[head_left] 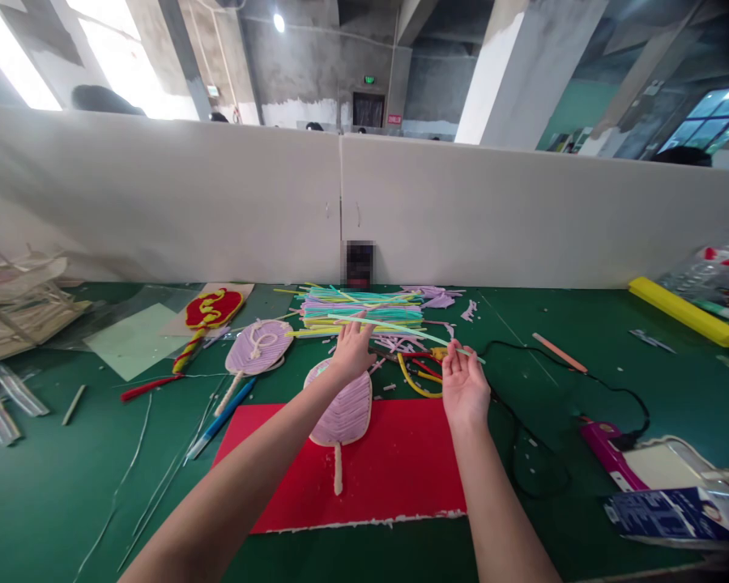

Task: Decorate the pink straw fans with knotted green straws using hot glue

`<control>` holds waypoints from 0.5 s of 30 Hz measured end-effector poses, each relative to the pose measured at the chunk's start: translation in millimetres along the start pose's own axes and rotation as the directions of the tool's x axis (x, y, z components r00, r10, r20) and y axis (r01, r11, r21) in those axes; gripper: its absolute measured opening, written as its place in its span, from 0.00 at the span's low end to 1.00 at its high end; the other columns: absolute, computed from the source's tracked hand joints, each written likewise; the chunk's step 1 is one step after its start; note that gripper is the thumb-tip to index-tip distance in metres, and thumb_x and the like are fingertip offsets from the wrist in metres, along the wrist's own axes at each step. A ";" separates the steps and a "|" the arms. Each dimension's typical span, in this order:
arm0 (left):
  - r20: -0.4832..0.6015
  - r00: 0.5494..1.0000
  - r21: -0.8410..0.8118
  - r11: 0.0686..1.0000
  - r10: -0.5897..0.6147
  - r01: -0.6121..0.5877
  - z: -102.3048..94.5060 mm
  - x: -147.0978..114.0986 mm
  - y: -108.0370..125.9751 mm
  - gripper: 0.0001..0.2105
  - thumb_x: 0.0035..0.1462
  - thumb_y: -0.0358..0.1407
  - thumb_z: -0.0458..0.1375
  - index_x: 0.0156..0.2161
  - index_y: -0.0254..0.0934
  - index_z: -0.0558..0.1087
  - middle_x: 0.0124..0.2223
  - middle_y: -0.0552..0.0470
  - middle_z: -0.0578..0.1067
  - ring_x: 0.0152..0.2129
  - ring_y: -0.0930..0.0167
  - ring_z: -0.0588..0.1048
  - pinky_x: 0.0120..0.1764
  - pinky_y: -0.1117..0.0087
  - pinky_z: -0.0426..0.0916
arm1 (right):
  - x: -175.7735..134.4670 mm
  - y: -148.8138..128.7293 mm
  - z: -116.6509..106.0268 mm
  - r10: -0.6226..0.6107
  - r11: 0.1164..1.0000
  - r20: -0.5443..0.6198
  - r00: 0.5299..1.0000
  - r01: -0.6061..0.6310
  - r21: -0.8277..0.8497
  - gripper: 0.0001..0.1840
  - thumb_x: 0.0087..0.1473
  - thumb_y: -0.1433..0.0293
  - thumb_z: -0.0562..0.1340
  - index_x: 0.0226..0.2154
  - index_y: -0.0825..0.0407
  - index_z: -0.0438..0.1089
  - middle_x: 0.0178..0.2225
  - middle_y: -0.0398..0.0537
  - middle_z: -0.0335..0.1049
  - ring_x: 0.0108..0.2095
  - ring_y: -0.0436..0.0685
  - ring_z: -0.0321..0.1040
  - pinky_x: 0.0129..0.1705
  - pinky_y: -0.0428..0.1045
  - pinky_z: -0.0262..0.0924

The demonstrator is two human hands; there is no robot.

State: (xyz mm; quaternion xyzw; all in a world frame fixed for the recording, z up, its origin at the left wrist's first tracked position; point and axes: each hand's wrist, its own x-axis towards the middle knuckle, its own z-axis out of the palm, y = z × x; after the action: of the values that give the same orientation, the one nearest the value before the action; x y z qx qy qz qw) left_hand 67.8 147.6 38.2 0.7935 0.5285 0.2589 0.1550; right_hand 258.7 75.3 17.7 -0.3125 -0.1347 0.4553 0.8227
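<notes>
My right hand [465, 389] is palm up, with its fingertips closed on one end of a long pale green pipe cleaner [410, 327]. The stem runs left in a slight curve across the fingertips of my left hand [353, 350]. That hand is stretched over the front of a pile of yellow, teal and lilac pipe cleaners [364, 306], fingers extended and thumb apart. Below it, a lilac fan-shaped piece [343, 409] with a cream rim and stem lies on a red sheet [401, 470]. My left forearm partly covers both.
Left are another lilac fan [258, 346], a red-yellow fan [215, 310], a blue pen [222, 417] and a pale green sheet [134, 340]. Right are a black cable [522, 429], a purple box [607, 453] and a yellow bar [684, 312]. A white partition [492, 219] stands behind.
</notes>
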 end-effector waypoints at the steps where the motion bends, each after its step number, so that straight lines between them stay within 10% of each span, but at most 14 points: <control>1: -0.015 1.000 -0.090 0.996 -0.007 0.005 -0.5 -1.3 0.5 0.33 0.39 0.26 0.62 0.54 0.39 0.64 0.57 0.42 0.62 0.57 0.54 0.56 0.56 0.53 0.51 | -0.4 0.1 0.3 -0.005 1.000 0.001 1.000 0.005 -0.011 0.07 0.50 0.65 0.61 0.31 0.51 0.69 0.37 0.46 0.73 0.42 0.50 0.69 0.41 0.46 0.63; 4: -0.011 0.998 -0.536 0.843 -0.055 0.040 -2.0 -5.6 1.8 0.36 0.39 0.32 0.65 0.57 0.39 0.60 0.56 0.42 0.64 0.57 0.57 0.59 0.55 0.55 0.54 | -1.5 0.5 1.7 -0.016 0.999 -0.002 1.000 0.016 -0.042 0.08 0.49 0.64 0.62 0.31 0.51 0.69 0.36 0.46 0.73 0.42 0.51 0.69 0.41 0.47 0.62; 9: 0.087 0.974 -0.942 0.301 -0.208 0.149 -11.3 -17.2 2.4 0.23 0.48 0.45 0.60 0.47 0.31 0.69 0.42 0.42 0.76 0.44 0.62 0.73 0.49 0.60 0.65 | -2.1 2.3 2.6 -0.010 0.996 -0.022 1.000 0.008 -0.090 0.10 0.48 0.62 0.63 0.30 0.51 0.68 0.33 0.44 0.73 0.36 0.50 0.70 0.39 0.47 0.63; 15: 0.059 0.935 -0.965 0.219 -0.351 0.143 -28.4 -43.7 -2.0 0.17 0.47 0.44 0.61 0.35 0.30 0.71 0.36 0.43 0.78 0.35 0.64 0.77 0.42 0.64 0.70 | -8.8 10.1 6.6 0.079 0.976 0.064 0.995 -0.064 -0.208 0.12 0.45 0.62 0.65 0.31 0.52 0.68 0.33 0.46 0.75 0.35 0.51 0.71 0.39 0.48 0.64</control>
State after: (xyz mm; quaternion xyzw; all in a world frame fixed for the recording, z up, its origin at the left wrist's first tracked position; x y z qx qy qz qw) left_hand 36.5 107.5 49.6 0.4157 0.3932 0.5638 0.5956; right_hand 243.9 74.5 16.9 -0.3837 -0.1992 0.4793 0.7638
